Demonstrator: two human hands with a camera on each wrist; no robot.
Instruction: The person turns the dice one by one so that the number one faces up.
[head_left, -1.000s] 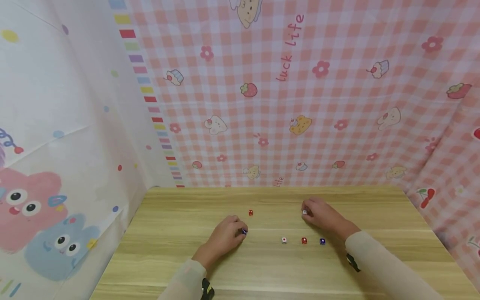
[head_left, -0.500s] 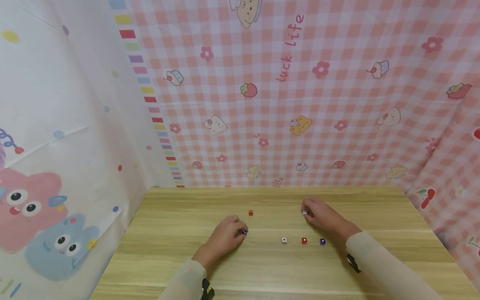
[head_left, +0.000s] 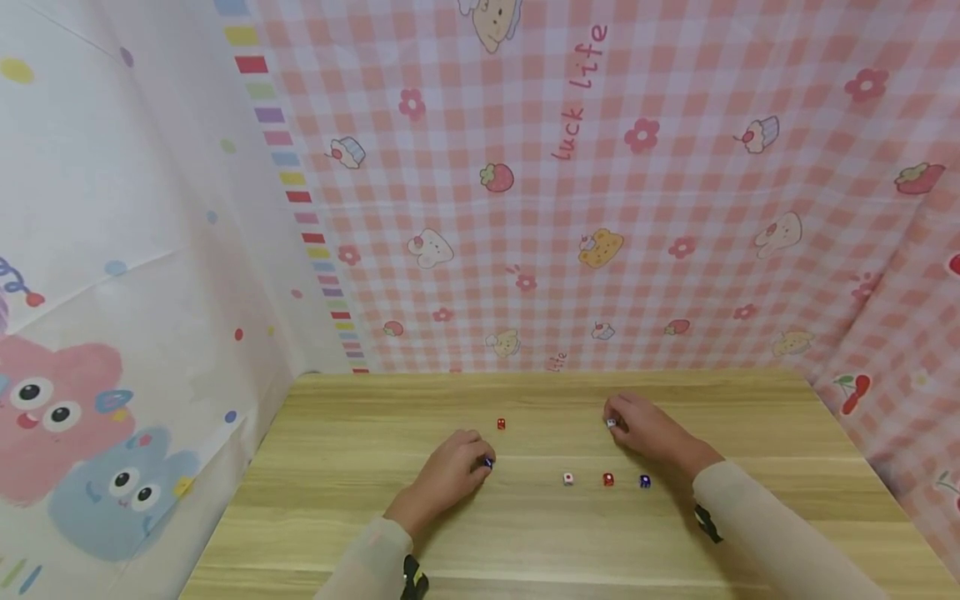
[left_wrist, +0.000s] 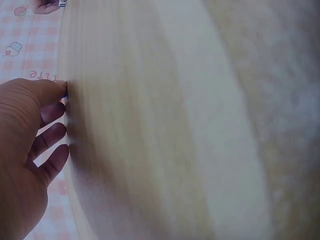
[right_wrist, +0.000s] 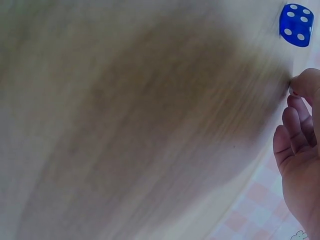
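Observation:
In the head view my left hand (head_left: 446,468) is low over the wooden table, left of centre. Its thumb and fingertips pinch a blue die (head_left: 488,463), of which only a sliver shows in the left wrist view. Farther back on the right, my right hand (head_left: 647,427) pinches a white die (head_left: 611,423) at its fingertips. A red die (head_left: 501,424) lies behind and slightly right of my left hand. Nearer the front, a second white die (head_left: 568,479), a second red die (head_left: 608,479) and a second blue die (head_left: 645,481) form a spaced row.
The wooden table (head_left: 540,542) ends at a pink checked cloth (head_left: 457,292) hanging behind it. More patterned cloth hangs along both sides. In the right wrist view a blue die (right_wrist: 296,25) sits on the wood just beyond my fingertips.
The white die in my right fingers appears slightly turned. Both hands stay in about the same place, and the dice on the table have not moved.

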